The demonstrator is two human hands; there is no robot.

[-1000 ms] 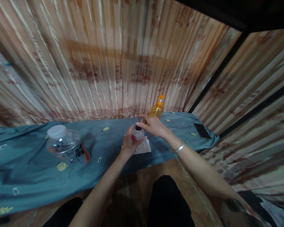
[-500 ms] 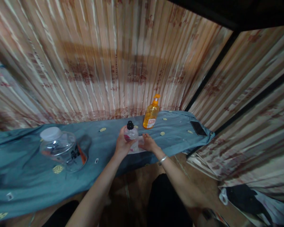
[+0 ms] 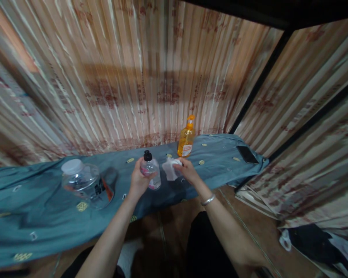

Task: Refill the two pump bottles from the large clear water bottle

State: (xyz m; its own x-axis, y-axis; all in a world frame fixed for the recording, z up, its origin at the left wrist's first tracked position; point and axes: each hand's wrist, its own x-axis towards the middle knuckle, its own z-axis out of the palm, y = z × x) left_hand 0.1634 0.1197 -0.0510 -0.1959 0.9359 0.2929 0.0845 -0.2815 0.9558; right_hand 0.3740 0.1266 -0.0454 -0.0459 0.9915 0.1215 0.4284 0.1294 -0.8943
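Observation:
My left hand (image 3: 139,180) is wrapped round a clear plastic bottle (image 3: 154,170) with a black cap and pink print. The bottle tilts slightly to the left over the cloth-covered table. Between the fingers of my right hand (image 3: 188,170) is a crumpled white tissue (image 3: 170,170), hanging a little to the right of the bottle and apart from it. Just behind that hand stands an orange pump bottle (image 3: 186,141) with yellow-orange liquid and a white label.
A large clear jar (image 3: 88,183) with a white lid stands on the left of the blue-green cloth (image 3: 55,216). A black phone (image 3: 247,154) lies near the right end. Pleated curtains (image 3: 156,85) hang behind, and a dark metal post (image 3: 261,81) rises at the right.
My hands have moved apart: the left carries the bottle leftward, and the right draws the tissue away from beside it. The view has shifted slightly.

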